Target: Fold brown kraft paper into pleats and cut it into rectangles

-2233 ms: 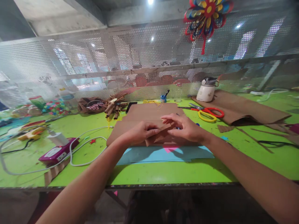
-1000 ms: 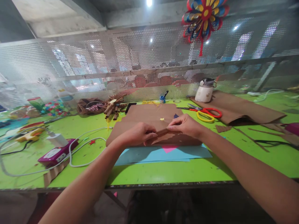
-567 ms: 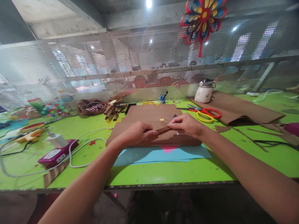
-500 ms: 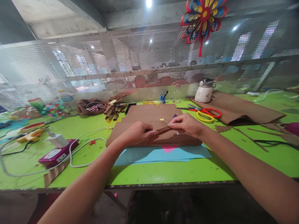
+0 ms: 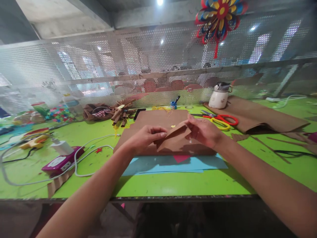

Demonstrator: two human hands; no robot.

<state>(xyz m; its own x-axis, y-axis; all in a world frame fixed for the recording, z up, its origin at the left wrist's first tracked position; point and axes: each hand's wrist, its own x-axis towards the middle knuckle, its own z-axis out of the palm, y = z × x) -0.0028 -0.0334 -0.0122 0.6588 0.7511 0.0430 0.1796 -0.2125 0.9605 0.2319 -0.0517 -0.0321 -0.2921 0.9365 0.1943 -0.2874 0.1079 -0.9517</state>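
My left hand [image 5: 143,138] and my right hand [image 5: 204,131] both grip a small piece of brown cardboard [image 5: 174,137], lifted a little above a larger brown cardboard sheet [image 5: 158,120] on the green table [image 5: 173,183]. The left fingers pinch its left end, the right fingers hold its upper right corner. Blue paper [image 5: 173,164] with a pink scrap [image 5: 180,158] lies under the sheet's near edge.
Red and yellow scissors [image 5: 220,119] lie right of the sheet, beside a white jar [image 5: 219,96] on more brown cardboard [image 5: 260,115]. A magenta device [image 5: 60,162] with white cable [image 5: 91,155] and a glue gun [image 5: 33,142] sit left. Rolled cardboard tubes [image 5: 120,117] lie behind.
The narrow folded strip held between both hands has opened into a wider flap and been raised off the big sheet. My right hand has turned palm toward me.
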